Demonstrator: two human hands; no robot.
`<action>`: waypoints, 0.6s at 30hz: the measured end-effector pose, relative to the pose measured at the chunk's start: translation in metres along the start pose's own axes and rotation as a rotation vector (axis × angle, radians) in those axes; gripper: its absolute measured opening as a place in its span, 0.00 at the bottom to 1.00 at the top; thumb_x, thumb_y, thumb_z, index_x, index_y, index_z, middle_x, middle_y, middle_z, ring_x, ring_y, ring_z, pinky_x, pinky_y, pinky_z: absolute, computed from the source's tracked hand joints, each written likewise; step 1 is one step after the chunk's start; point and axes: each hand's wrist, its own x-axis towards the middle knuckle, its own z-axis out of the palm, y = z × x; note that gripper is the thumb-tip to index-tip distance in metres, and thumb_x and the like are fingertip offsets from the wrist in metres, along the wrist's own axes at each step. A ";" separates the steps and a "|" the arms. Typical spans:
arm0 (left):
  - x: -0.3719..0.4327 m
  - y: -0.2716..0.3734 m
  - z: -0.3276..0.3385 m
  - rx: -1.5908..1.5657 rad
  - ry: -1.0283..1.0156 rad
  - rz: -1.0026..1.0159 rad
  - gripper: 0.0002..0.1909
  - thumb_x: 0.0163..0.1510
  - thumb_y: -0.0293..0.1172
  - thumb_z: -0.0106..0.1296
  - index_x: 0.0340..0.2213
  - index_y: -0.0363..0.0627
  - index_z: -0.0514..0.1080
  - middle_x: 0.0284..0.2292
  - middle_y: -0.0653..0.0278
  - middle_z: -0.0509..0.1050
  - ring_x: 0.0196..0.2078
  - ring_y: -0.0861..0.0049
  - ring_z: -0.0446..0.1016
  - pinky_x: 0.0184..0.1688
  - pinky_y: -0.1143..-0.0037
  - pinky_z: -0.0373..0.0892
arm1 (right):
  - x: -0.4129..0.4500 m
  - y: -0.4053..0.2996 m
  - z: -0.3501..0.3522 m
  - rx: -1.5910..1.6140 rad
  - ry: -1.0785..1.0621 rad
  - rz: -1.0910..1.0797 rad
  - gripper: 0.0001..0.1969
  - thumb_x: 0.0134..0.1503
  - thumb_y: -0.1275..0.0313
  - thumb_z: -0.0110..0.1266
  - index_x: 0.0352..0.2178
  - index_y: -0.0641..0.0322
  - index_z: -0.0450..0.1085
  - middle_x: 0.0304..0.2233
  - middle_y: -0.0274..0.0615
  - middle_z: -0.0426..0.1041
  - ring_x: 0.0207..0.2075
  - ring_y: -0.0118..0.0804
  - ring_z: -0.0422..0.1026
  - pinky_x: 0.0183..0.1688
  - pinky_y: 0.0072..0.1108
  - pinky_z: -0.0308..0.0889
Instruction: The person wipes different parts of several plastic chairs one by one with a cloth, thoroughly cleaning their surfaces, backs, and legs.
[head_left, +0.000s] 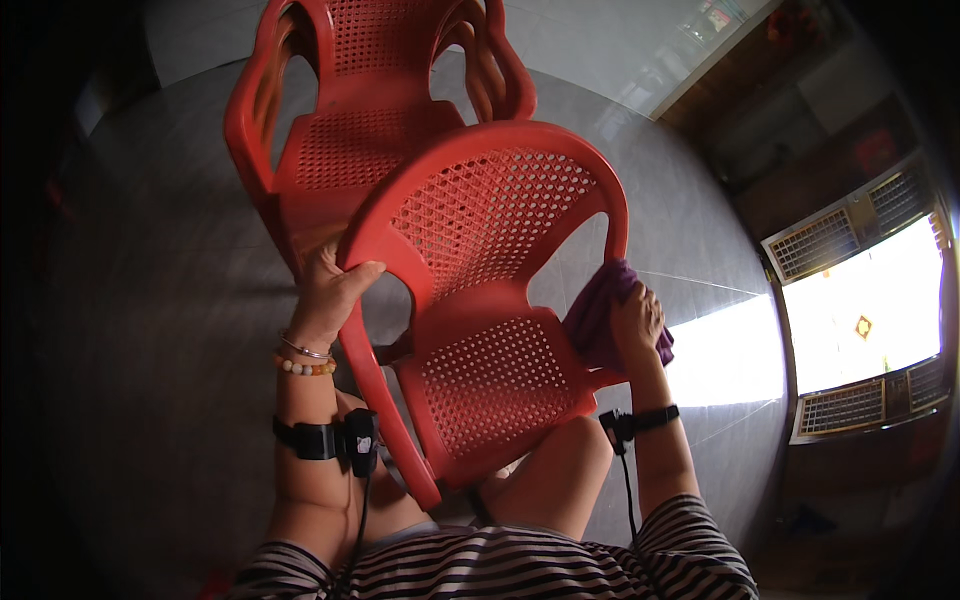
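Observation:
Before me stands a red plastic armchair (491, 300) with a perforated seat and a lattice back. My left hand (337, 289) grips its frame on the left, where the armrest meets the back, with the thumb on top. A purple cloth (596, 319) is in my right hand (637, 322), pressed around the armrest on the right side of the chair. The cloth hides part of that armrest. The lower part of the chair is between my legs.
A stack of similar red plastic chairs (367, 142) stands just beyond, close to this chair's back. Grey tiled floor (187, 300) lies around them. On the right, bright light comes through a doorway (862, 322) flanked by latticed panels.

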 end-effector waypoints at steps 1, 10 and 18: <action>0.000 0.000 0.000 0.023 0.025 -0.006 0.03 0.43 0.19 0.48 0.23 0.40 0.67 0.21 0.77 0.66 0.24 0.93 0.60 0.26 0.86 0.61 | 0.011 -0.007 0.004 0.010 -0.003 -0.039 0.21 0.48 0.59 0.46 0.39 0.63 0.59 0.39 0.51 0.64 0.42 0.49 0.63 0.46 0.34 0.56; 0.002 0.006 0.003 0.037 0.015 0.030 0.02 0.41 0.20 0.48 0.22 0.40 0.66 0.20 0.76 0.65 0.23 0.91 0.61 0.27 0.85 0.61 | 0.088 -0.062 0.000 0.796 0.104 -0.067 0.24 0.52 0.60 0.37 0.48 0.61 0.53 0.46 0.53 0.59 0.49 0.52 0.56 0.50 0.35 0.52; 0.000 0.011 0.003 0.008 0.043 0.032 0.06 0.42 0.19 0.47 0.27 0.39 0.67 0.22 0.77 0.66 0.24 0.92 0.61 0.27 0.86 0.61 | 0.093 -0.140 -0.056 0.654 0.559 -0.592 0.25 0.42 0.71 0.48 0.45 0.60 0.58 0.48 0.47 0.58 0.52 0.50 0.50 0.54 0.34 0.43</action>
